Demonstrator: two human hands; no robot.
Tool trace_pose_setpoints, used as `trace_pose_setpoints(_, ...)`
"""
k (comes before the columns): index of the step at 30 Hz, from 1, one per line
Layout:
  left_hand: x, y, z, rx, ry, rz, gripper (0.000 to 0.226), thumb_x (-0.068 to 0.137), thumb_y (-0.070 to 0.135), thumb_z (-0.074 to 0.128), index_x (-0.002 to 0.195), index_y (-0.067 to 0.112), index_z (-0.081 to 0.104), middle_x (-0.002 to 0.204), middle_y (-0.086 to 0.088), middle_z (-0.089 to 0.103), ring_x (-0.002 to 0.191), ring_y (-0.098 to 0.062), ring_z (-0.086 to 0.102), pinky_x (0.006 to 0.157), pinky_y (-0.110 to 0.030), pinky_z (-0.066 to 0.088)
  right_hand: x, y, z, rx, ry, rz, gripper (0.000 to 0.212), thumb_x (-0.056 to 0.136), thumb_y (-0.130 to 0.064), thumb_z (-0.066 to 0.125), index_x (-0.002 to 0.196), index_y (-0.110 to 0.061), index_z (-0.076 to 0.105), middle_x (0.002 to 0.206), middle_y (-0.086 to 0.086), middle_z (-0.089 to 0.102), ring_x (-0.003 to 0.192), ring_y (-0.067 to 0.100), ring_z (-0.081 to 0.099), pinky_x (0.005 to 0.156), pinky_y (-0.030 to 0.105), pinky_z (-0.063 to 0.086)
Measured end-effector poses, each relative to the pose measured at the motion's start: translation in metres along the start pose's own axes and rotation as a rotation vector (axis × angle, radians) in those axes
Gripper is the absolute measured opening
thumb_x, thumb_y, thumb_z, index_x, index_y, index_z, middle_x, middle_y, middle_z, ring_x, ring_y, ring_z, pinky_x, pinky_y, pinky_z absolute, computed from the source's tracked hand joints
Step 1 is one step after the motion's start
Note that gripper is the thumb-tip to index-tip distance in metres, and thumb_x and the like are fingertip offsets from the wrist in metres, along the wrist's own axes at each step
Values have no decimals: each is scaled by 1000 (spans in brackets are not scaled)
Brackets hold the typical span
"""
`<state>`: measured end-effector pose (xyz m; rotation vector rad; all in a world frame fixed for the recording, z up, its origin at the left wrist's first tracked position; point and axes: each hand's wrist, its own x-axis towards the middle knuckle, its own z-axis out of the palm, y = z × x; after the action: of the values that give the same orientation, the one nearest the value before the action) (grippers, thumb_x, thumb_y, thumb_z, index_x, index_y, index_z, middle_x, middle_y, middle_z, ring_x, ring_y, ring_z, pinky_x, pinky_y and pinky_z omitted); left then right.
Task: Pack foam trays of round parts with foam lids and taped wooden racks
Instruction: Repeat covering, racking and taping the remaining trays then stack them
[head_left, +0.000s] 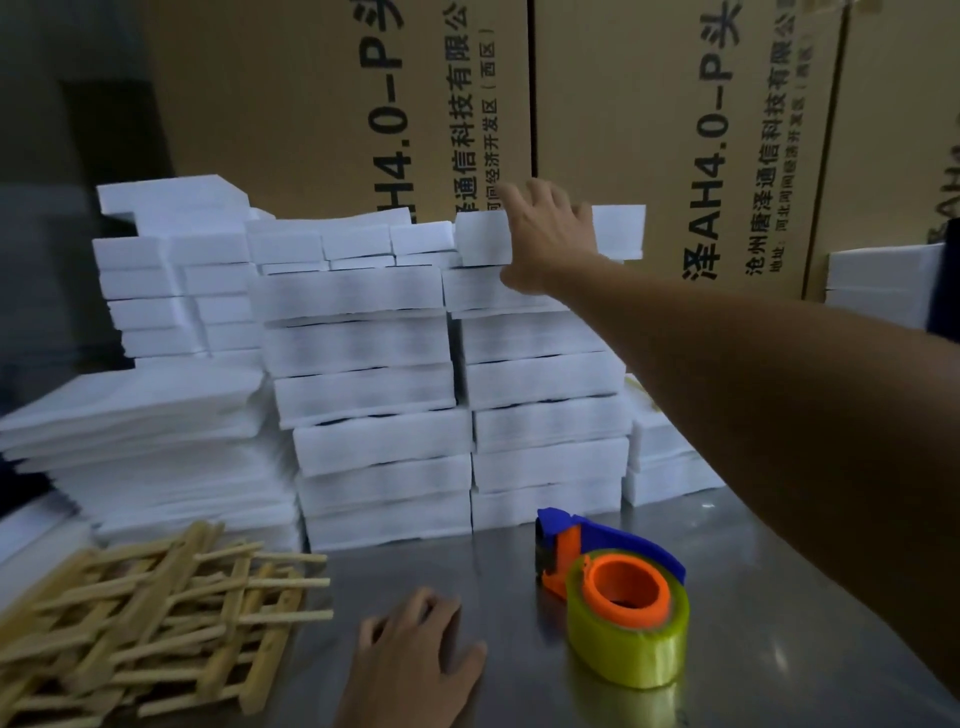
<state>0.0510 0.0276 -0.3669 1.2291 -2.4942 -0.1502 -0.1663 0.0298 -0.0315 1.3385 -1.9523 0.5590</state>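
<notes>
Head view shows the top foam tray (483, 241) tilted atop the right-hand stack of foam trays (545, 415), with the right hand (545, 234) spread open across its front face, grip unclear. Below the stack, the left hand (415, 654) rests loosely curled and empty on the steel table (753, 597), between the pile of wooden racks (156, 613) and the tape dispenser (618, 587).

Right hand (545, 236) hides part of the top foam tray (483, 241); wooden racks (156, 623) run past the frame's left edge.

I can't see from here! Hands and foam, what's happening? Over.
Right hand on top foam block. Left hand flat on table. Nothing blocking.
</notes>
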Motion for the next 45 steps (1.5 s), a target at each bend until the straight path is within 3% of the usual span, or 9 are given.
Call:
trace_pose_setpoints(11, -1, 4, -12, -40, -39, 19, 80, 64, 82, 23, 134, 48, 38, 137, 29, 29, 131, 7, 30, 102, -28, 20, 1, 6, 9, -187, 129, 2, 56, 79, -24, 73, 124, -13, 41, 121, 15, 49, 114, 34, 42, 89, 53, 38)
trace_pose_setpoints(20, -7, 9, -22, -113, -92, -25, 64, 58, 81, 37, 114, 52, 48, 119, 36, 36, 115, 12, 39, 97, -23, 23, -36, 13, -28, 45, 344, -42, 53, 85, -26, 67, 129, -13, 40, 121, 10, 48, 111, 30, 41, 81, 44, 35)
trace_pose_setpoints(26, -16, -1, -25, -771, 29, -142, 23, 62, 42, 79, 69, 21, 71, 77, 3, 69, 77, -11, 63, 82, -30, 47, -115, 5, -55, 202, 429, -299, 62, 76, -15, 77, 129, -3, 49, 128, 18, 54, 117, 35, 47, 90, 49, 42)
trace_pose_setpoints(29, -24, 1, -38, -1159, 112, -272, 21, 82, 8, 69, 62, 13, 74, 64, -5, 69, 72, -26, 61, 67, -30, 49, -161, 1, -52, 328, 460, -368, 63, 73, -12, 78, 127, -4, 47, 130, 19, 54, 121, 36, 48, 99, 47, 40)
trace_pose_setpoints(31, -29, -4, -52, -1461, 63, -385, 21, 88, 9, 55, 83, 6, 74, 74, -12, 72, 66, -31, 66, 58, -30, 54, -193, -4, -42, 408, 484, -420, 56, 77, -12, 71, 126, -7, 43, 131, 20, 55, 123, 34, 47, 104, 43, 38)
trace_pose_setpoints(34, -41, -25, -75, -1823, -176, -456, 54, 82, 48, 58, 106, 1, 71, 101, -28, 68, 80, -41, 67, 73, -45, 50, -238, -14, -21, 522, 460, -507, 41, 87, -10, 60, 124, -8, 43, 133, 22, 53, 126, 34, 46, 106, 46, 40)
trace_pose_setpoints(39, -69, -42, -105, -2031, -298, -227, 75, 77, 72, 61, 130, 18, 64, 135, -21, 57, 123, -47, 53, 99, -62, 42, -301, -30, 25, 650, 176, -547, 53, 79, 8, 67, 123, -10, 44, 144, 14, 46, 140, 27, 37, 108, 45, 41)
trace_pose_setpoints(42, -78, -42, -107, -1788, -247, -245, 77, 69, 40, 84, 137, 17, 56, 131, -19, 62, 118, -43, 59, 92, -55, 51, -324, -40, 49, 612, 63, -536, 69, 69, 6, 80, 124, -13, 45, 147, 9, 46, 142, 23, 35, 108, 43, 42)
trace_pose_setpoints(45, -83, -38, -94, -1708, -117, -324, 61, 74, 6, 73, 133, 13, 58, 124, -22, 65, 112, -44, 62, 94, -59, 50, -336, -51, 65, 811, -59, -294, 72, 70, 1, 81, 130, -22, 47, 149, 1, 45, 137, 12, 42, 108, 31, 41)
